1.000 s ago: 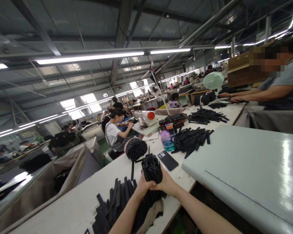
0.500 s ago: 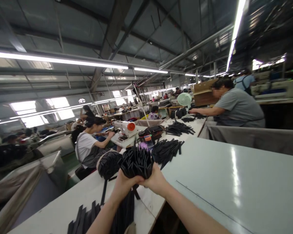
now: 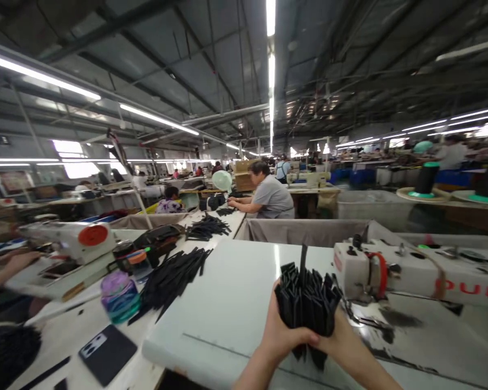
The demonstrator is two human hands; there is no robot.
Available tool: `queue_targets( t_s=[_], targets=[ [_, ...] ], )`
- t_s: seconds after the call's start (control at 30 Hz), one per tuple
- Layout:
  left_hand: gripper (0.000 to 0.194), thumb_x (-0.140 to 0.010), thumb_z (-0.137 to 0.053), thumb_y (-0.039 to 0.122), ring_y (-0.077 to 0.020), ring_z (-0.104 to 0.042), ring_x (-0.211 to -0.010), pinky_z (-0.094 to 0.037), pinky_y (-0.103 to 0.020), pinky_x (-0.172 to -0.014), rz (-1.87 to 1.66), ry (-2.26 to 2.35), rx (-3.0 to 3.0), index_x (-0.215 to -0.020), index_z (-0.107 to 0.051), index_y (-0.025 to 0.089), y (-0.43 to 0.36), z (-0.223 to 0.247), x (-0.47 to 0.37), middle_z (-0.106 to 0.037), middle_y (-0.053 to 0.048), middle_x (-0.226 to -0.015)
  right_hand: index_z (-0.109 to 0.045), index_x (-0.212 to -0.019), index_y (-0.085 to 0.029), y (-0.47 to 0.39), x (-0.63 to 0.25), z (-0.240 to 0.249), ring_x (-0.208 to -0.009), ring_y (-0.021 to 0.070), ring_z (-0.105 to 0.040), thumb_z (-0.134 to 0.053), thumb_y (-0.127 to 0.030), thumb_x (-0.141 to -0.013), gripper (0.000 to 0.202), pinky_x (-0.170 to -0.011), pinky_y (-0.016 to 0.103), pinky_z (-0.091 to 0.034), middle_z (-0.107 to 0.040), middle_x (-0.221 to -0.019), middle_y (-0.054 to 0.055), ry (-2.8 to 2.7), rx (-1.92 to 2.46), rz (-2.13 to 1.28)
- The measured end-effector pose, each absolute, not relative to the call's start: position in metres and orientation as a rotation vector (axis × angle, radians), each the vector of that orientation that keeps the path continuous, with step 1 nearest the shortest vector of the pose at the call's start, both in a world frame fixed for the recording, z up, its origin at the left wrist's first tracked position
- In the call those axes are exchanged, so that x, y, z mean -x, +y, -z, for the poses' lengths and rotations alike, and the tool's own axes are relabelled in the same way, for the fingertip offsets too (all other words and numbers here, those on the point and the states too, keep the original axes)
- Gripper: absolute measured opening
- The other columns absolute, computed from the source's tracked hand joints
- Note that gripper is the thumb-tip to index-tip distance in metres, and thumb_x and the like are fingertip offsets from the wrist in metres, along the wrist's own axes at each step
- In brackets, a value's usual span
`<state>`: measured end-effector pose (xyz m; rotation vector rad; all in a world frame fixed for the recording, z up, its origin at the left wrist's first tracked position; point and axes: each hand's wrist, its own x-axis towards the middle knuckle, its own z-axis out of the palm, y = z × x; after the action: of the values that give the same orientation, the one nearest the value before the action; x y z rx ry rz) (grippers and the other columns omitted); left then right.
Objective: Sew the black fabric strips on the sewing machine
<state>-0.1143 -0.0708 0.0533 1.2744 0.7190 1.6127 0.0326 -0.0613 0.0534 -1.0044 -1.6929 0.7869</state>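
Between my two hands is a thick bundle of black fabric strips (image 3: 307, 303), its ends pointing upward and one strip standing higher than the others. My left hand (image 3: 278, 330) wraps the bundle's left side, and my right hand (image 3: 339, 336) wraps its right side. The thumbs meet in front. Below them the bundle's lower ends show. I hold it above the pale worktable (image 3: 219, 292), just left of a white sewing machine (image 3: 361, 271).
Loose black strips (image 3: 174, 276) lie on the left table beside a purple-teal jar (image 3: 120, 298) and a dark phone (image 3: 108, 355). Another sewing machine (image 3: 77, 241) stands farther left. A co-worker in grey (image 3: 270, 195) works at the far table end. Thread cones (image 3: 425, 179) stand at right.
My view has swung right. Both hands have carried the strip bundle from above the left table to above the pale worktable, near the right sewing machine.
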Motion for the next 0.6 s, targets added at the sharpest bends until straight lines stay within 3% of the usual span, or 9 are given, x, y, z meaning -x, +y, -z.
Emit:
queue_targets(
  t_s=[0.07,0.2,0.3,0.43,0.5,0.6],
  targets=[
    [0.11,-0.04,-0.094,0.043,-0.0365,-0.054,-0.122,-0.038,-0.049,-0.111,-1.59,0.706,-1.291,-0.136,-0.046,0.016,-0.063,-0.035,0.098,-0.062,-0.012,-0.124,-0.059,-0.117,-0.016,-0.059,-0.044,-0.029,-0.105,0.0386,-0.064,-0.077,-0.069,-0.054,0.085,-0.092,0.051,-0.051,-0.069,-0.11,0.018,-1.637,1.053,-0.815],
    [0.117,-0.046,-0.091,0.046,-0.0377,-0.045,-0.131,-0.03,-0.048,-0.116,-1.573,0.783,-1.361,-0.144,-0.035,0.016,-0.06,-0.009,0.086,-0.051,-0.015,-0.139,-0.055,-0.122,-0.016,-0.062,-0.047,0.006,-0.111,0.0367,-0.061,-0.074,-0.061,-0.063,0.077,-0.098,0.05,-0.047,-0.065,-0.117,0.018,-1.53,1.116,-0.811],
    [0.11,-0.047,-0.09,0.05,-0.0398,-0.047,-0.13,-0.029,-0.052,-0.115,-1.604,0.81,-1.349,-0.139,-0.042,0.015,-0.064,0.0,0.091,-0.053,-0.017,-0.137,-0.049,-0.133,-0.015,-0.063,-0.045,0.01,-0.118,0.0364,-0.057,-0.073,-0.056,-0.064,0.085,-0.103,0.049,-0.043,-0.061,-0.123,0.018,-1.57,1.022,-0.823],
    [0.092,-0.04,-0.092,0.05,-0.0412,-0.056,-0.119,-0.04,-0.055,-0.107,-1.493,0.866,-1.249,-0.12,-0.059,0.018,-0.071,-0.008,0.099,-0.066,-0.014,-0.121,-0.037,-0.144,-0.017,-0.061,-0.04,-0.005,-0.125,0.0356,-0.052,-0.074,-0.041,-0.063,0.092,-0.108,0.051,-0.037,-0.056,-0.13,0.017,-1.658,0.843,-0.891],
    [0.084,-0.037,-0.093,0.052,-0.0407,-0.061,-0.112,-0.044,-0.053,-0.104,-1.483,0.942,-1.197,-0.109,-0.065,0.018,-0.075,-0.018,0.097,-0.07,-0.012,-0.111,-0.042,-0.142,-0.021,-0.063,-0.039,-0.015,-0.122,0.0347,-0.054,-0.073,-0.037,-0.064,0.086,-0.107,0.052,-0.039,-0.06,-0.125,0.013,-1.661,0.833,-0.979],
    [0.073,-0.047,-0.086,0.06,-0.0391,-0.062,-0.11,-0.048,-0.051,-0.101,-1.572,1.127,-1.094,-0.103,-0.068,0.017,-0.086,-0.025,0.081,-0.072,-0.012,-0.105,-0.053,-0.131,-0.024,-0.074,-0.047,-0.024,-0.112,0.0335,-0.06,-0.073,-0.041,-0.067,0.07,-0.099,0.049,-0.046,-0.064,-0.117,0.011,-1.552,0.874,-1.08]
  ],
)
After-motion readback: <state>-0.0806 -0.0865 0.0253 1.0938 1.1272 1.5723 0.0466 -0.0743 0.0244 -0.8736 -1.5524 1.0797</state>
